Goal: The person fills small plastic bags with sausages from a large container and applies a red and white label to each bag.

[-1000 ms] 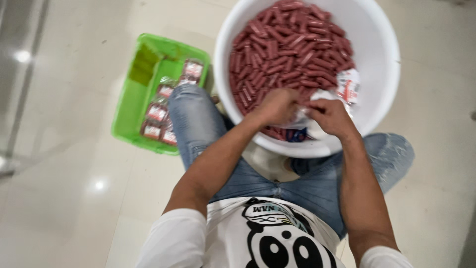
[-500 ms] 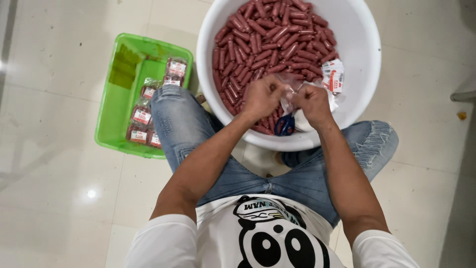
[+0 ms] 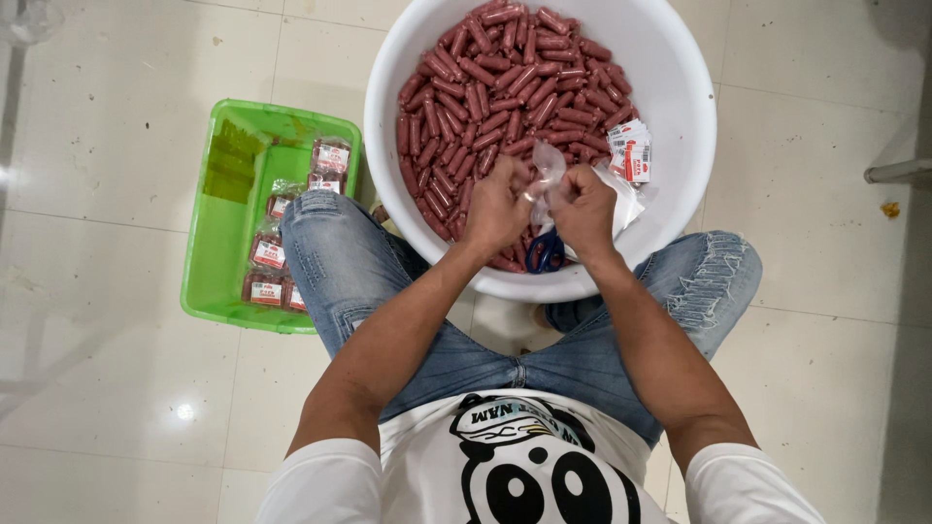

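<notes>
A big white tub stands on the floor between my knees, filled with several small red sausages. Over its near side my left hand and my right hand are both closed on a clear plastic bag, pinching it between them. Blue-handled scissors lie in the tub just under my hands. A stack of small white and red labelled bags rests against the tub's right inner wall.
A green plastic tray sits on the tiled floor to the left of my left knee, holding several packed bags of sausages. A small orange scrap lies on the floor at right.
The view has shifted so the tub sits higher and more centred. My hands have come together and lifted the clear bag between them.
</notes>
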